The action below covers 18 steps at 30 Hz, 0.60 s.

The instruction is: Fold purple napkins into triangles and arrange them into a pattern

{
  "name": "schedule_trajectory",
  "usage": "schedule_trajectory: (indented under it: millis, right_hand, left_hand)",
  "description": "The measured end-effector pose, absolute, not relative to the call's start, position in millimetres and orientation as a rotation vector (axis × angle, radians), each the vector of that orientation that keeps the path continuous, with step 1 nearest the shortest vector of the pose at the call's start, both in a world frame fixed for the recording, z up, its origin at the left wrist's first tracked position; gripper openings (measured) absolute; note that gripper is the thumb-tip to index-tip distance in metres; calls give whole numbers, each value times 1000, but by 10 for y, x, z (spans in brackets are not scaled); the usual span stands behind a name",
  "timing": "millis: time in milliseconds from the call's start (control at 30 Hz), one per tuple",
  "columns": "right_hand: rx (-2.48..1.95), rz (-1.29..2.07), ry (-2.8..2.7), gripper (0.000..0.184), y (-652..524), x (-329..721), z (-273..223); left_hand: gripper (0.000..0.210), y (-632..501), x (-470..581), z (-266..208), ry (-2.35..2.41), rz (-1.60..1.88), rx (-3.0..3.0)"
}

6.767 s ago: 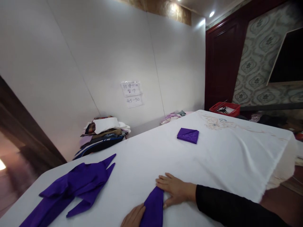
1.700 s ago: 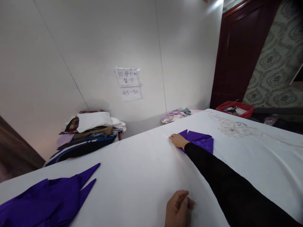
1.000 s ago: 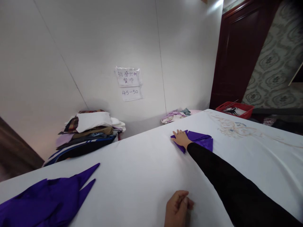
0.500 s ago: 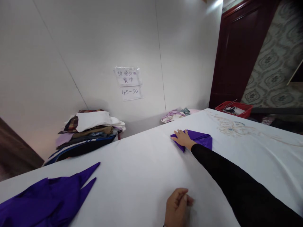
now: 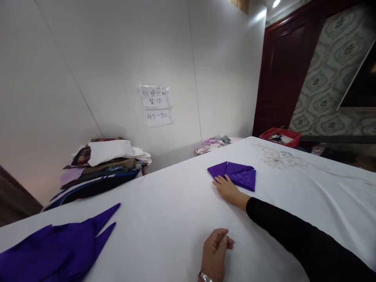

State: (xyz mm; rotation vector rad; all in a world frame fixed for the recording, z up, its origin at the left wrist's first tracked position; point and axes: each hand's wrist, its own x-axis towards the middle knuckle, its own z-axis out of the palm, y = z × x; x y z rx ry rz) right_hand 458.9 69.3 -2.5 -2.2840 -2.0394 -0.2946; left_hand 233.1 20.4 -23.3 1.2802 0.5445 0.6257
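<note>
Folded purple napkins (image 5: pixel 239 175) are laid lengthwise left-to-right on a white tablecloth (image 5: pixel 164 223), point leftward, near edge overlapped by the spread right hand (image 5: pixel 227 190), the left hand (image 5: pixel 214 252) loosely curled, fingertip contact unclear.

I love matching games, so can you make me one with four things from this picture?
1. left hand
2. right hand
3. basket
4. paper signs

A. red
B. on the pale wall
C. at the folded purple cloths
D. has a silver wristband

Right pairs: 1-D, 2-C, 3-A, 4-B
</note>
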Motion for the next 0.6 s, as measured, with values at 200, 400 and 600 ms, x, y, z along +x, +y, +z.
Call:
schedule_trajectory:
  millis: [200,400,600]
  right_hand:
    - [-2364,-401,-1803,47,492,4864,5]
    - [-2553,-357,-1525,49,119,5221,-82]
    - [-2413,-364,-1701,51,-66,5125,-130]
  left_hand:
    - [34,186,2333,-203,547,623,1274]
    - [29,181,2359,-225,535,633,1285]
    - [28,176,2335,-268,534,657,1337]
